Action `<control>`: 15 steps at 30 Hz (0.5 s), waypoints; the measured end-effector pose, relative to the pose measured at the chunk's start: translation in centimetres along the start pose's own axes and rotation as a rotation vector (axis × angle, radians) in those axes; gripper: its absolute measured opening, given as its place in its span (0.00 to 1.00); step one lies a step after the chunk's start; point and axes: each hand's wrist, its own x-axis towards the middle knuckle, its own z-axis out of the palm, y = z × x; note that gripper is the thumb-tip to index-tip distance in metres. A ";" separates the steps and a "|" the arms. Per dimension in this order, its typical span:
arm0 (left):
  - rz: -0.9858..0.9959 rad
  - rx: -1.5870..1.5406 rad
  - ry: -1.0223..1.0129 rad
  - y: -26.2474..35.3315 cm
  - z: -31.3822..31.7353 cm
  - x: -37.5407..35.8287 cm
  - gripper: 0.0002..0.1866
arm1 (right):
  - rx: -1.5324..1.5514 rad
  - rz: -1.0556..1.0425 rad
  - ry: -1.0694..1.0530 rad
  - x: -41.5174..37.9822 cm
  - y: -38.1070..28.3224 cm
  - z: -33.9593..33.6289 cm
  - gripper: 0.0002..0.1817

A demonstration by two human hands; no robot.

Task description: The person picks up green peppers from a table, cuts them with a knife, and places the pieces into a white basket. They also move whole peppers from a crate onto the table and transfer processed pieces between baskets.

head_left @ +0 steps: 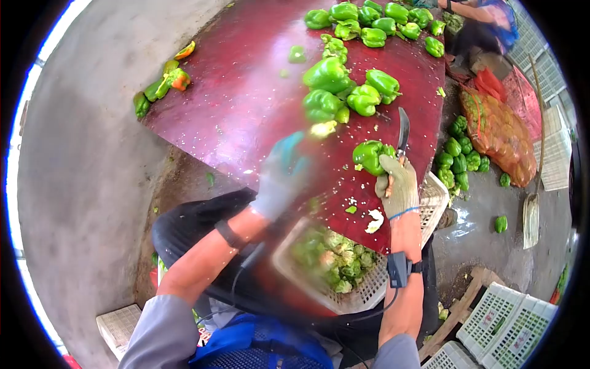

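Note:
My left hand [284, 175], in a grey glove with teal fingertips, is blurred over the red table [233, 111]; its fingers look apart, with nothing visible between them. Just beyond it lies a pale, blurred pepper piece [323, 128]. My right hand [399, 184], in a cream glove, is closed round a knife whose curved blade [403, 130] points away from me. Against its thumb side rests a green bell pepper [370, 157]. More bell peppers [364, 99] lie farther up the table, some blurred.
Below the table edge, a white crate [353, 300] holds green pepper scraps. Loose peppers [458, 154] and a full mesh sack [499, 136] are on the floor at right, near a broom [531, 215]. A co-worker [485, 21] sits at the far right. Crates [507, 326] stand lower right.

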 end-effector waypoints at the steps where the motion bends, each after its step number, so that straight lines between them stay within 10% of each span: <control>1: 0.006 -0.004 -0.006 0.1 0.4 0.1 0.30 | 0.108 0.021 -0.014 -0.8 0.4 -1.0 0.10; 6: 0.447 0.454 0.176 -1.7 2.0 3.9 0.32 | -0.105 -0.027 0.033 -8.0 0.9 -3.7 0.09; 11: 0.253 0.233 0.166 0.3 2.4 10.2 0.38 | -0.894 -0.081 -0.262 -16.3 -0.1 -7.9 0.28; 15: 0.119 0.195 -0.135 -0.6 3.8 14.3 0.42 | -0.583 -0.065 -0.007 -19.3 1.9 -8.2 0.24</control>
